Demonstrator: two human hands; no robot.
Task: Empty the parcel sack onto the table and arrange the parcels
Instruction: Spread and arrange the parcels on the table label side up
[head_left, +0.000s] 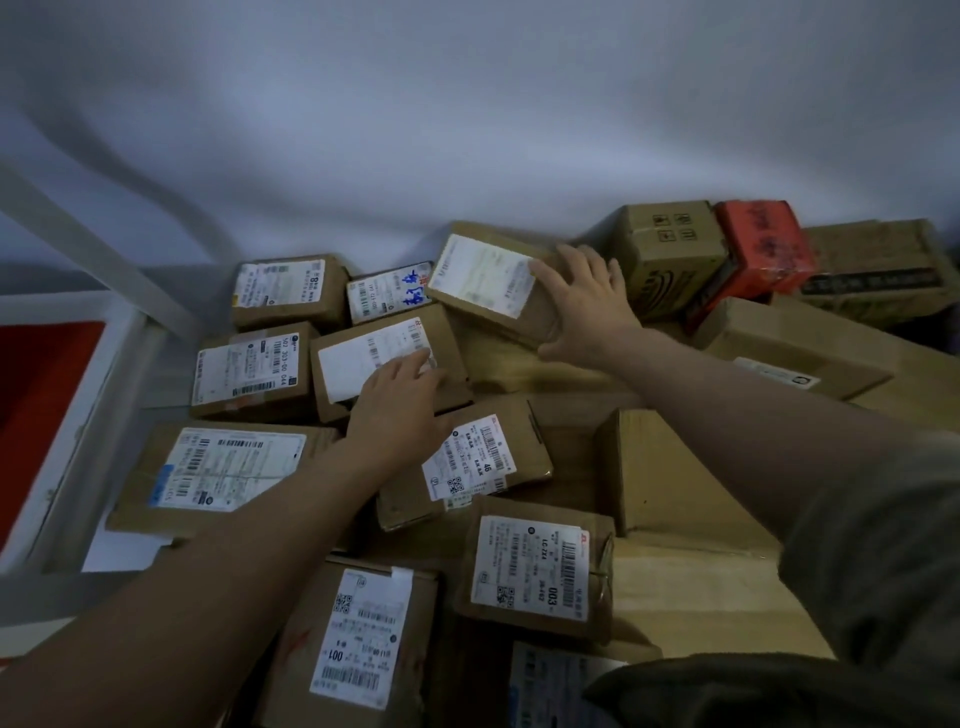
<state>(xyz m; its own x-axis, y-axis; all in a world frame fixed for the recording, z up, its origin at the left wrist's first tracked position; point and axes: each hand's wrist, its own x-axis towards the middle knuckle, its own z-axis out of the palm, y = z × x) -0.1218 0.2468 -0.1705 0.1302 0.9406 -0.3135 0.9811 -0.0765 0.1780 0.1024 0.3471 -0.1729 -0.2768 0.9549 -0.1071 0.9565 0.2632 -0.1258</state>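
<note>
Several brown cardboard parcels with white shipping labels cover the table. My left hand (397, 400) rests on top of a labelled parcel (363, 358) in the middle, fingers spread over its near right corner. My right hand (587, 301) grips the right side of a tilted labelled parcel (483, 275) at the back, fingers on its top face and thumb at its near edge. That parcel leans on a flat box beneath it. No sack is in view.
A brown box (670, 249) and a red box (763, 249) stand at the back right against the white wall. Flat cartons (675, 467) lie on the right. A white frame (78, 426) with a red panel borders the left side.
</note>
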